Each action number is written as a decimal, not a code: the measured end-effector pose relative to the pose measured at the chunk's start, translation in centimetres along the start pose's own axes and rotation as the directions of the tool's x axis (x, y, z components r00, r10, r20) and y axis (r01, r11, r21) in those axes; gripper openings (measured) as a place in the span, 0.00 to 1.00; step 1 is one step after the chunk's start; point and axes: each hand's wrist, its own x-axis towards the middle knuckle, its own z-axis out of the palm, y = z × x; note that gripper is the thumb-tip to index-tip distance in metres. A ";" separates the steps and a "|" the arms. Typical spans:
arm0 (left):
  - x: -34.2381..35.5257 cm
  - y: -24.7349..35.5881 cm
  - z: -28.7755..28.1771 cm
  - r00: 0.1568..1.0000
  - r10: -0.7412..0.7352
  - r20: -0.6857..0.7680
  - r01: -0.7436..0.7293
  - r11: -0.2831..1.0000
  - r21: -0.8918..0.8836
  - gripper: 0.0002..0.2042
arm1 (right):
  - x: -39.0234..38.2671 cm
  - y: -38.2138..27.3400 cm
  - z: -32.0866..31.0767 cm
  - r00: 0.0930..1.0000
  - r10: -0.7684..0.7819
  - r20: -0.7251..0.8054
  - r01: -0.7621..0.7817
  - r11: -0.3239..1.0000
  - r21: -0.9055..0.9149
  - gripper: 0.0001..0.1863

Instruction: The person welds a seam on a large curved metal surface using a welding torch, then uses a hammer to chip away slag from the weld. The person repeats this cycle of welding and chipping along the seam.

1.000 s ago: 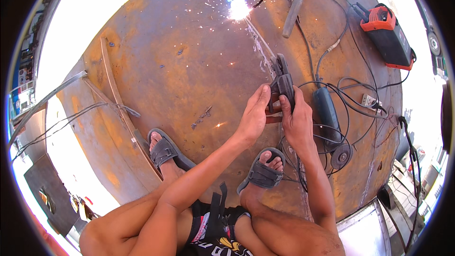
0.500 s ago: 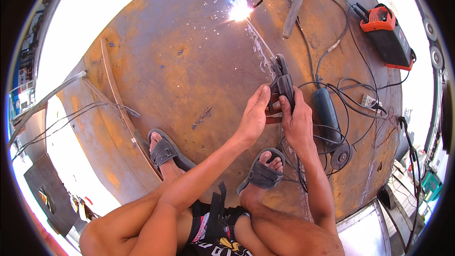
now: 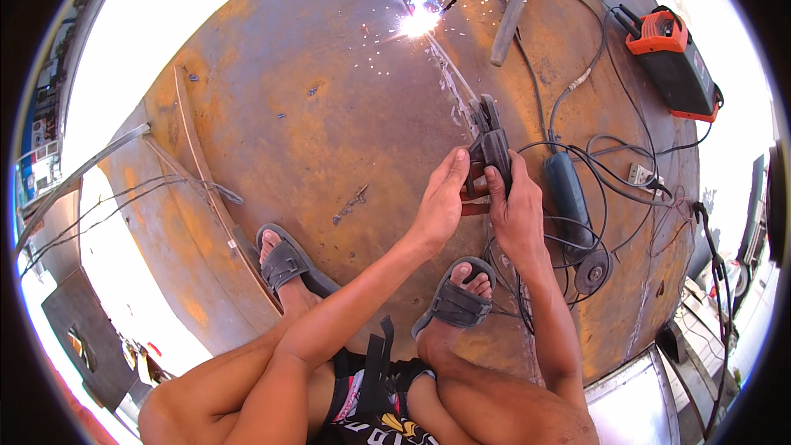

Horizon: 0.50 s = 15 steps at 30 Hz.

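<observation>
The electrode holder (image 3: 489,142) is gripped by closed right hand (image 3: 514,213) fingers and steadied by the left hand (image 3: 442,203); the arc (image 3: 418,23) is seen at eleven o'clock from it.

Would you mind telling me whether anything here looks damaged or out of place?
Yes: both hands, left and right, are bare on the welding holder while sparks fly, and the feet wear open sandals. Cables lie tangled beside the grinder.
</observation>
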 end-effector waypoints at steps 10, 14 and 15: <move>0.0 0.1 0.0 1.000 0.003 0.009 -0.003 1.000 0.007 0.26 | 0.0 -0.4 -0.1 0.995 0.088 0.037 -0.090 0.995 0.043 0.22; 0.0 0.1 0.0 1.000 -0.001 0.004 0.001 1.000 0.015 0.26 | 0.0 -0.5 -0.2 0.995 0.089 0.041 -0.091 0.994 0.054 0.22; 0.0 0.0 -0.1 1.000 0.001 0.006 -0.001 1.000 0.011 0.26 | 0.0 -0.5 -0.2 0.996 0.082 0.040 -0.084 0.995 0.051 0.22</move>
